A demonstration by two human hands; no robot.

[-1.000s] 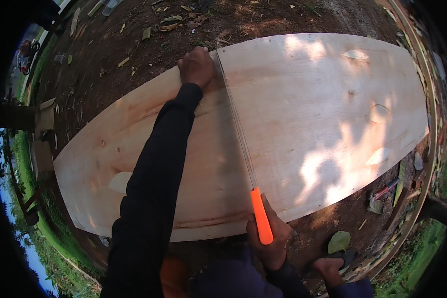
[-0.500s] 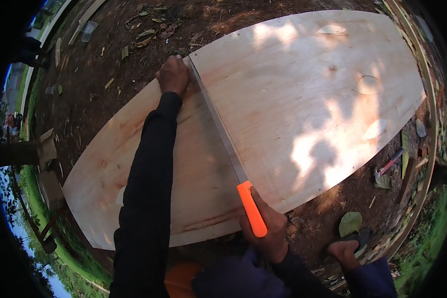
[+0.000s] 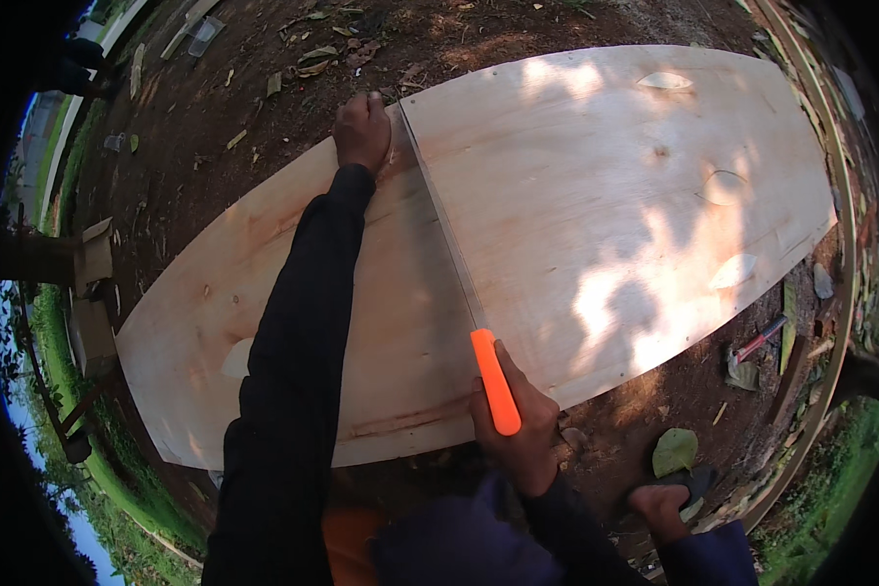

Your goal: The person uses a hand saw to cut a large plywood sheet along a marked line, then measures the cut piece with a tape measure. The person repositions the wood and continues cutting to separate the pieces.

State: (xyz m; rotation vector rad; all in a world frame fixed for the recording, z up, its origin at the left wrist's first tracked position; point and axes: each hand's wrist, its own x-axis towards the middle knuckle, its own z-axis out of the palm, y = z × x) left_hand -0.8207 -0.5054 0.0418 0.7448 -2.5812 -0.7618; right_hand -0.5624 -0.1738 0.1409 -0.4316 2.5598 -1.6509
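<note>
Lying flat on bare brown earth, the large pale plywood sheet [image 3: 576,225] carries a long thin metal blade with an orange handle [image 3: 495,381] laid across it from far edge to near edge. The right hand [image 3: 518,430] has its fingers wrapped around that handle at the sheet's near edge. The left hand [image 3: 363,129], in a dark sleeve, presses on the sheet's far edge just beside the blade's tip; whether its fingers are curled or flat I cannot tell. Right of the sheet lie a red-handled tool [image 3: 764,339] and a green leaf [image 3: 675,451]. Dry leaves [image 3: 313,66] litter the ground beyond the sheet.
</note>
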